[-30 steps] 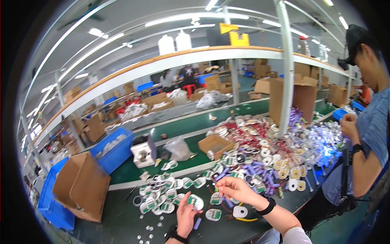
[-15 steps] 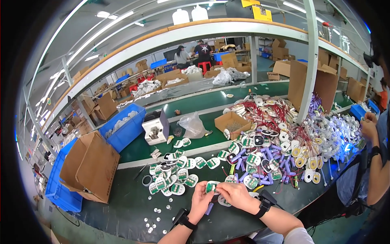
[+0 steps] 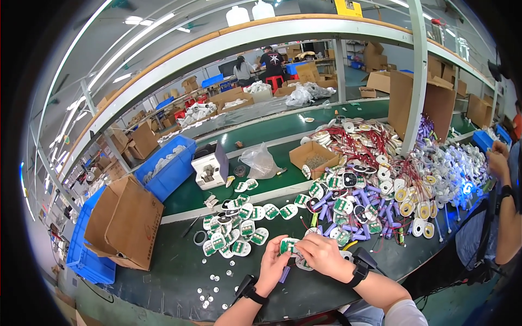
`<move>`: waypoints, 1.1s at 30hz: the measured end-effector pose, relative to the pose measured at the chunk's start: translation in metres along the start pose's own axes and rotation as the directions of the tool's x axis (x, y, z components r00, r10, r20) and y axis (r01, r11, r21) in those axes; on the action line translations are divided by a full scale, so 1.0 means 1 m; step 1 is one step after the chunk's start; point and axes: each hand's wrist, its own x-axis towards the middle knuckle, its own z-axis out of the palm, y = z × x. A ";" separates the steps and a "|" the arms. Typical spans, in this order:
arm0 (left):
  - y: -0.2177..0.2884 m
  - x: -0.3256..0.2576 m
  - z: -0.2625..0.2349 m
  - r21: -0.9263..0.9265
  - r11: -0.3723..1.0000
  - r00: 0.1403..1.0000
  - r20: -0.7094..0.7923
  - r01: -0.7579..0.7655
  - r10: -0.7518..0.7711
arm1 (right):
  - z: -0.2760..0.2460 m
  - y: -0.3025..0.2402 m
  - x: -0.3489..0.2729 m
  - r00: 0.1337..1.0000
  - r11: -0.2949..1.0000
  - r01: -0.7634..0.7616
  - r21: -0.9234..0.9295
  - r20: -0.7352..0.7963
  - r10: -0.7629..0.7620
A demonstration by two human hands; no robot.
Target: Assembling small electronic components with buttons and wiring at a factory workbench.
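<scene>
Just above the bench's near side, my left hand (image 3: 271, 270) grips a white rounded housing with a green circuit board (image 3: 288, 246) on it. My right hand (image 3: 326, 258) is closed in a pinch at the board's right edge; its fingers hide whatever is between them. A purple battery cell (image 3: 284, 274) shows beside my left hand, and its lower part lies under the hands. Left of my hands is a pile of similar white housings with green boards (image 3: 246, 227). Small white discs (image 3: 212, 289) lie scattered at the lower left.
A heap of purple cells (image 3: 389, 212), red-wired parts (image 3: 363, 142) and white plastic pieces (image 3: 454, 169) spreads to the right. Behind are an open carton (image 3: 304, 157) and a plastic bag (image 3: 260, 161). Blue bins (image 3: 174, 171) and a brown carton (image 3: 133, 225) stand left. A co-worker's arm (image 3: 505, 217) reaches in at right.
The view has shifted slightly. Both hands stay together at the board, and my right fingers still pinch at its edge. The co-worker's hand at the far right has moved a little.
</scene>
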 end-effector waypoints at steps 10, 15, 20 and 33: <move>0.002 0.000 0.002 0.105 0.989 0.991 0.061 0.109 -0.116 | 0.004 0.003 -0.003 0.999 1.000 -0.003 -0.007 0.053 0.003; 0.001 0.002 -0.002 0.175 0.978 0.988 0.088 0.111 -0.127 | 0.003 0.001 -0.003 0.997 1.000 0.016 -0.018 0.072 -0.015; -0.003 0.004 -0.005 0.127 0.987 0.983 0.138 0.101 -0.118 | 0.006 0.001 -0.003 0.999 1.000 0.002 0.004 0.038 -0.002; -0.008 0.008 -0.009 -0.015 0.980 0.980 0.027 0.200 -0.199 | 0.006 0.004 -0.003 0.999 1.000 -0.031 -0.007 0.031 0.031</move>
